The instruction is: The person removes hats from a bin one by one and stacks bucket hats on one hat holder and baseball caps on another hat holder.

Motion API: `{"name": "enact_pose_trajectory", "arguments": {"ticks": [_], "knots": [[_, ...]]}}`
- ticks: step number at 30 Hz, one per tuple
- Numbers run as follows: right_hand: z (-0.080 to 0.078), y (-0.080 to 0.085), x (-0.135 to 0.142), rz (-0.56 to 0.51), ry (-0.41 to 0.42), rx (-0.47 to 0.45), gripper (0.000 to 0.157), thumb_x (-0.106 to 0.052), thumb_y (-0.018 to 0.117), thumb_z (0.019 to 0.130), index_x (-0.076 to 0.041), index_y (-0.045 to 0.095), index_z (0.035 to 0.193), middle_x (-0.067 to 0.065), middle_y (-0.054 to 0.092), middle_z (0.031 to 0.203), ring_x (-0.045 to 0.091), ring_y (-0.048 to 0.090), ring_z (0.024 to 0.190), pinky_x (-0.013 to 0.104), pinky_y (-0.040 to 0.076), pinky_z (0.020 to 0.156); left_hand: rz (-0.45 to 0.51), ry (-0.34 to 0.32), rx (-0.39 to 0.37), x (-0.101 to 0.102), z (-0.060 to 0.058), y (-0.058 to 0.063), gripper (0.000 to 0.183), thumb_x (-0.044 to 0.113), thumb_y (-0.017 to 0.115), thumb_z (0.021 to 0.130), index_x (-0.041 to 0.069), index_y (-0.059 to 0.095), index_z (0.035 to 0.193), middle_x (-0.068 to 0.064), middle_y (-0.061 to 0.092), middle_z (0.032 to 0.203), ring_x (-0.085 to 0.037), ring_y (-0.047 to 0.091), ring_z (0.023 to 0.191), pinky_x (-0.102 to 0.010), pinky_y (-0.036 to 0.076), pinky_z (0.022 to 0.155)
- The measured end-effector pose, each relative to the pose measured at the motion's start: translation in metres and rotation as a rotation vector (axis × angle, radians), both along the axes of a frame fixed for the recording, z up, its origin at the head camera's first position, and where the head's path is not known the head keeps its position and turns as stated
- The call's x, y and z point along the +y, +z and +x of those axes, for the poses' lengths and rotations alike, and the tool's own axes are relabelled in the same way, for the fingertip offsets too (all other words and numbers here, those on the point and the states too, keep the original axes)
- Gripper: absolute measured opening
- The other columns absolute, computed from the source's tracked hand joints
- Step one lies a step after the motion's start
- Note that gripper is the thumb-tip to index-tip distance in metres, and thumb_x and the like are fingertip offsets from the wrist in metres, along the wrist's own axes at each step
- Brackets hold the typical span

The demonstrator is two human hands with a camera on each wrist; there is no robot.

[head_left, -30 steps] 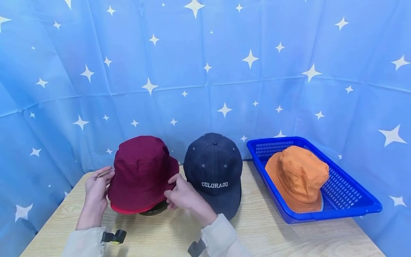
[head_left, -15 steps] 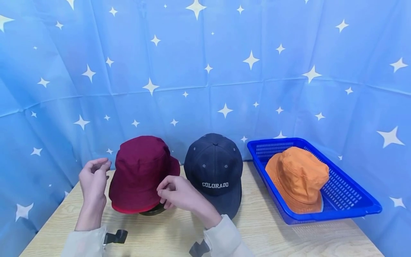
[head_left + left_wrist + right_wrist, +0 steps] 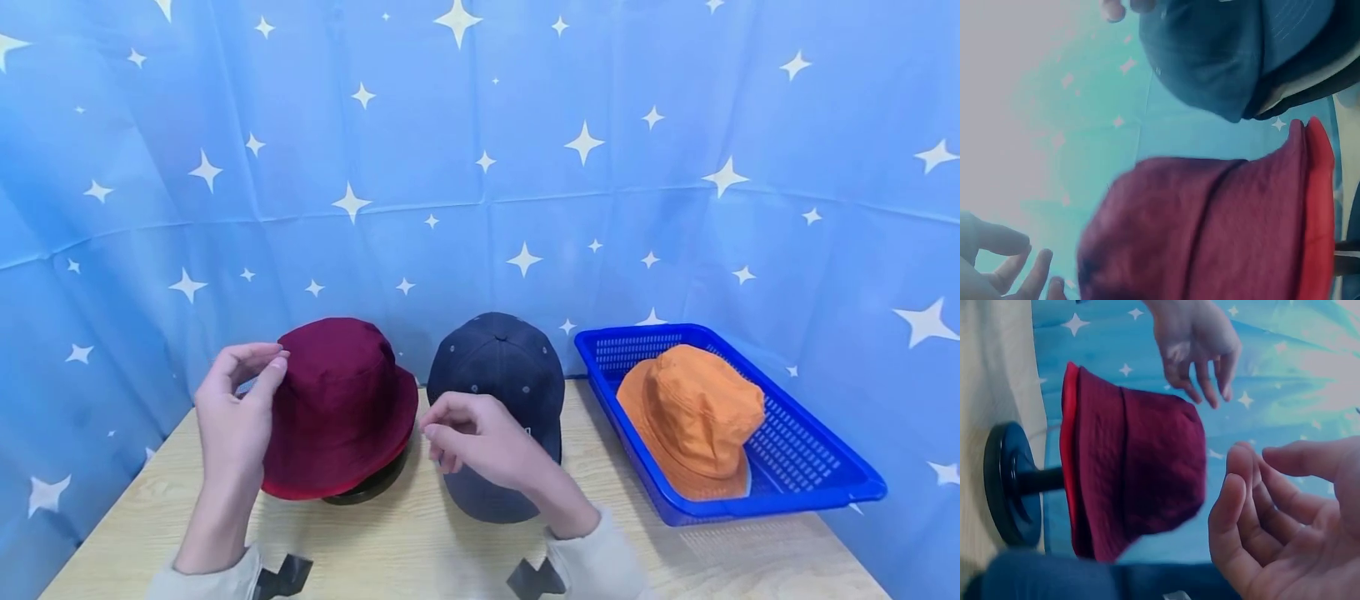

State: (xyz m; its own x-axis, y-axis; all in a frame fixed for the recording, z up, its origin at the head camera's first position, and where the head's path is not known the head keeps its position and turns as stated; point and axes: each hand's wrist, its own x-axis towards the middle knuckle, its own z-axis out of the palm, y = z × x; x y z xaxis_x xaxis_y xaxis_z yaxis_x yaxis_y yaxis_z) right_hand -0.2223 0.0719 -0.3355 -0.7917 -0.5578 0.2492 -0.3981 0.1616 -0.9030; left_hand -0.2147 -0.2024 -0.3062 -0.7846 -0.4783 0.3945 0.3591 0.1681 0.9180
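Note:
A maroon bucket hat (image 3: 337,408) with a red underside sits on a stand with a round black base (image 3: 1013,484). My left hand (image 3: 238,417) is raised at the hat's left side and overlaps its crown in the head view. Its fingers are loosely bent and hold nothing; the right wrist view shows a gap between them and the hat. In front of the dark navy cap (image 3: 498,358) hovers my right hand (image 3: 483,437), fingers loosely curled with nothing in them. That hand hides most of the cap's white lettering.
At the right of the wooden table (image 3: 420,550) stands a blue perforated basket (image 3: 813,500). Inside it an orange bucket hat (image 3: 697,408) lies tilted. A blue curtain with white stars (image 3: 480,100) hangs behind the table.
Both hands have let go of the maroon hat's brim. The left hand has risen toward the crown's height, while the right hand has moved right, across the navy cap.

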Motion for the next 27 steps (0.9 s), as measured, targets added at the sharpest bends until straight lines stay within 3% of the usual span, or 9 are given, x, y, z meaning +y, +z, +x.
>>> {"name": "enact_pose_trajectory", "arguments": {"ticks": [3, 6, 12, 17, 21, 27], "knots": [[0.002, 0.002, 0.018, -0.015, -0.003, 0.037, 0.015, -0.014, 0.059, 0.105, -0.003, 0.069, 0.108, 0.016, 0.070, 0.084, 0.019, 0.068, 0.068, 0.031, 0.061, 0.064, -0.127, 0.011, 0.038, 0.013, 0.009, 0.002, 0.016, 0.012, 0.065, 0.100, 0.007, 0.071, 0.114, 0.013, 0.071, 0.103, -0.008, 0.062, 0.105, -0.014, 0.048, 0.082], [0.003, 0.005, 0.036, -0.045, -0.013, 0.067, 0.016, -0.012, 0.058, 0.105, 0.001, 0.068, 0.108, 0.017, 0.070, 0.084, 0.017, 0.068, 0.066, 0.032, 0.062, 0.063, -0.158, -0.045, 0.069, 0.026, 0.015, 0.004, 0.015, 0.008, 0.065, 0.100, 0.004, 0.070, 0.113, 0.008, 0.072, 0.103, -0.010, 0.064, 0.101, -0.015, 0.049, 0.083], [0.004, 0.011, 0.069, -0.056, -0.088, 0.092, 0.017, -0.011, 0.060, 0.105, 0.004, 0.067, 0.108, 0.016, 0.069, 0.083, 0.016, 0.066, 0.064, 0.035, 0.062, 0.063, -0.184, -0.254, 0.077, 0.054, 0.021, 0.001, 0.015, -0.001, 0.063, 0.099, 0.002, 0.068, 0.113, -0.007, 0.072, 0.108, -0.018, 0.069, 0.096, -0.020, 0.058, 0.080], [0.005, 0.011, 0.094, -0.025, -0.152, 0.097, 0.017, -0.012, 0.060, 0.104, 0.004, 0.067, 0.109, 0.014, 0.069, 0.082, 0.016, 0.067, 0.065, 0.036, 0.063, 0.063, -0.193, -0.431, 0.051, 0.081, 0.022, -0.005, 0.015, -0.002, 0.063, 0.099, 0.003, 0.067, 0.113, -0.011, 0.070, 0.109, -0.021, 0.071, 0.090, -0.028, 0.063, 0.077], [0.005, 0.007, 0.119, -0.008, -0.193, 0.138, 0.017, -0.010, 0.060, 0.105, 0.006, 0.066, 0.108, 0.011, 0.068, 0.080, 0.016, 0.066, 0.063, 0.034, 0.061, 0.060, -0.177, -0.543, 0.020, 0.104, 0.021, -0.012, 0.015, -0.002, 0.062, 0.098, 0.004, 0.066, 0.112, -0.016, 0.069, 0.110, -0.020, 0.071, 0.086, -0.031, 0.063, 0.078], [0.003, 0.010, 0.162, 0.067, -0.317, 0.152, 0.016, -0.013, 0.058, 0.106, 0.001, 0.067, 0.108, 0.008, 0.068, 0.081, 0.019, 0.066, 0.066, 0.032, 0.060, 0.060, -0.142, -0.709, -0.020, 0.138, 0.019, -0.021, 0.016, -0.001, 0.062, 0.098, 0.002, 0.064, 0.114, -0.023, 0.067, 0.114, -0.026, 0.072, 0.088, -0.034, 0.064, 0.080]]}}
